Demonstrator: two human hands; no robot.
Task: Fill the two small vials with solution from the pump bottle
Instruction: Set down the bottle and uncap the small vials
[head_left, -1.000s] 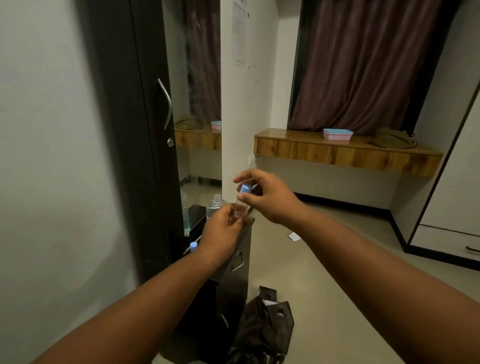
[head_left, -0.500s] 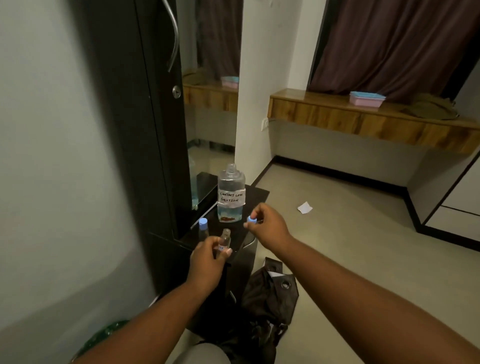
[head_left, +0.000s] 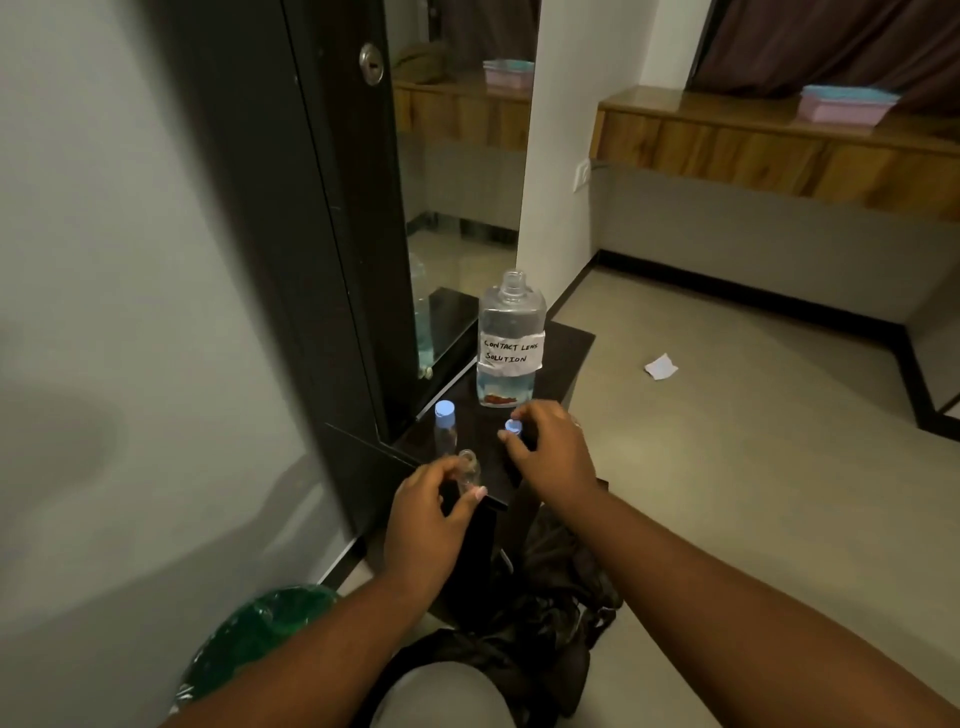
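Single head cam, wide-angle, looks fwd/down over both forearms onto small dark stand (head_left: 566, 343), close range.

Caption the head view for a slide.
Left hand holds an uncapped clear vial; right hand holds its blue cap near the labelled solution bottle.

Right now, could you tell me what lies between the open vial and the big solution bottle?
In the head view, only bare dark tabletop separates the open vial from the solution bottle.

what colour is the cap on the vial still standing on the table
Light blue cap on the standing vial; head view.
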